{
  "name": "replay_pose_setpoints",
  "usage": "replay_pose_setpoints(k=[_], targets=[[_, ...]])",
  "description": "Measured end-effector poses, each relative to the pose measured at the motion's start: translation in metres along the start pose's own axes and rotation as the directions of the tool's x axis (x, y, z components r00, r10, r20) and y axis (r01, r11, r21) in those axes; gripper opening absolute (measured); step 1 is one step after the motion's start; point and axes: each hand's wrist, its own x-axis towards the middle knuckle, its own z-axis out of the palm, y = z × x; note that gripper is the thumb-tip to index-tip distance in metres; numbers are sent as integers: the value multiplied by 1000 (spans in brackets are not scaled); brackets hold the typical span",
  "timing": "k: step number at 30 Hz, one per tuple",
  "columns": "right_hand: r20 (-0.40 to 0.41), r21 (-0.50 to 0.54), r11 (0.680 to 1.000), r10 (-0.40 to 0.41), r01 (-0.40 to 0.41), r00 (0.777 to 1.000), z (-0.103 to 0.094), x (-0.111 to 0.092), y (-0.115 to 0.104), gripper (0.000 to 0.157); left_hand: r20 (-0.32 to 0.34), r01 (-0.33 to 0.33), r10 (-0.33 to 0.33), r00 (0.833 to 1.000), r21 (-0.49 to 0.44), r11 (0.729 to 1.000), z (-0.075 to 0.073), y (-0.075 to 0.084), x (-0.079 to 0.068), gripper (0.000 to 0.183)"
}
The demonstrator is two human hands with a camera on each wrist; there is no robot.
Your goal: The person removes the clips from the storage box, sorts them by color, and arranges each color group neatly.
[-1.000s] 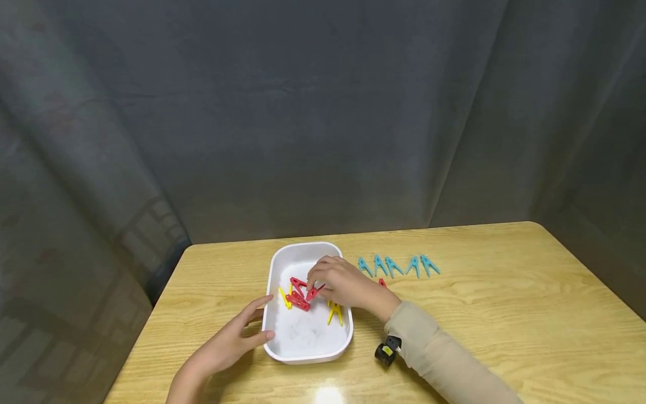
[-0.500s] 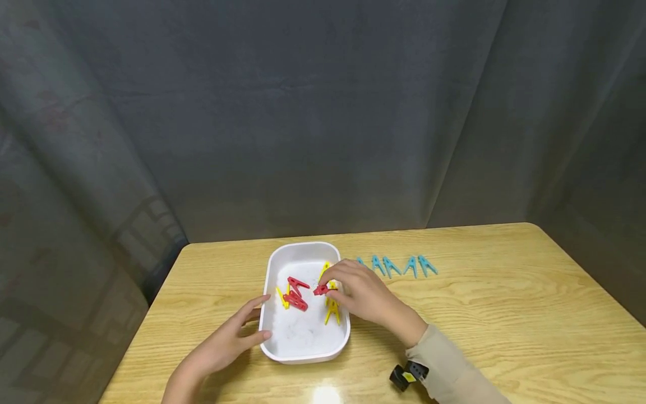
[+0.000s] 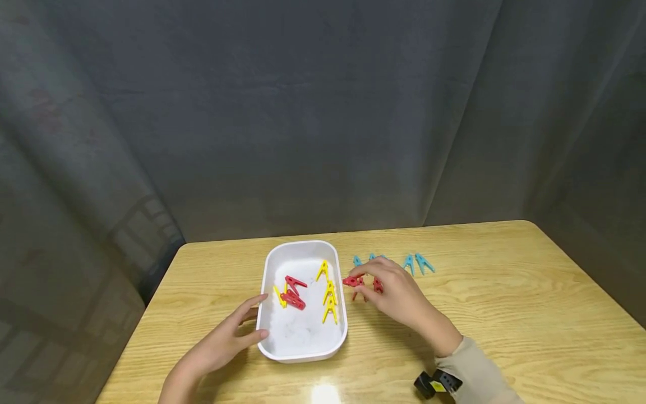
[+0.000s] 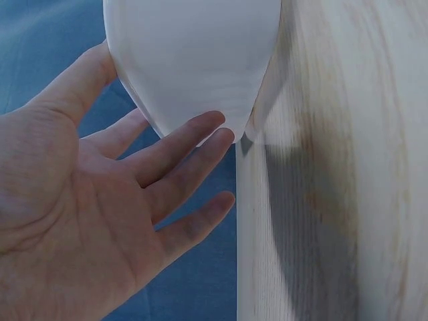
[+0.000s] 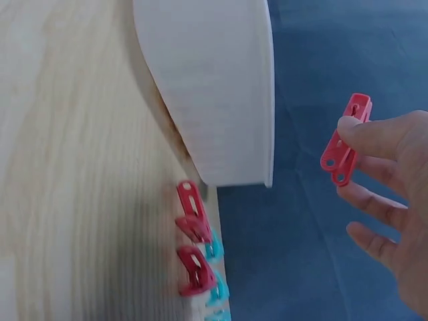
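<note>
My right hand point(image 3: 398, 292) pinches a red clothespin point(image 5: 346, 139) between thumb and fingers, just past the right wall of a white tray point(image 3: 303, 354). Beneath it on the table are two red clothespins point(image 5: 195, 271), partly hidden by the hand in the head view. My left hand point(image 3: 224, 339) touches the tray's left side with extended fingers, as the left wrist view point(image 4: 114, 194) also shows on the hand. Inside the tray, several yellow clothespins point(image 3: 330, 310) lie along the right and at left, where red clothespins point(image 3: 294, 300) overlap them.
Blue clothespins point(image 3: 424, 262) lie in a row on the wooden table point(image 3: 504, 292) behind my right hand, some partly covered by it. A dark curtain point(image 3: 313, 123) hangs behind the table's back edge. A small black camera point(image 3: 429, 386) sits at the right wrist.
My right hand has lifted a red clothespin out of the tray and carried it right, over the tray's wall. The left hand keeps its place at the tray.
</note>
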Motion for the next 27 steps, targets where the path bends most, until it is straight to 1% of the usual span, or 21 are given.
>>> replay_pose_setpoints(k=[2,4,8,13,15,21,27], targets=[[-7,-10,999,35,-35,999,-4,-2,3,30,-5,10,-10,1000,0,1000,0,0,0,68],[-13,-15,998,56,-56,998,-8,-3,6,30,-1,4,-4,1000,-1,1000,0,0,-1,68],[-31,-20,997,74,-75,997,-13,-6,15,33,1,1,-1,1000,-2,1000,1,0,-2,68],[-47,-44,992,115,-117,992,-21,-10,24,34,-11,30,-30,1000,0,1000,3,2,-1,68],[-51,-58,990,123,-126,991,-23,-11,27,34,-8,25,-25,1000,5,1000,2,3,-1,68],[-34,-82,987,135,-138,990,-27,-13,35,36,2,7,-7,1000,14,1000,2,6,0,68],[-6,-68,979,193,-193,981,-27,-14,46,36,3,14,-14,1000,6,1000,3,6,2,69]])
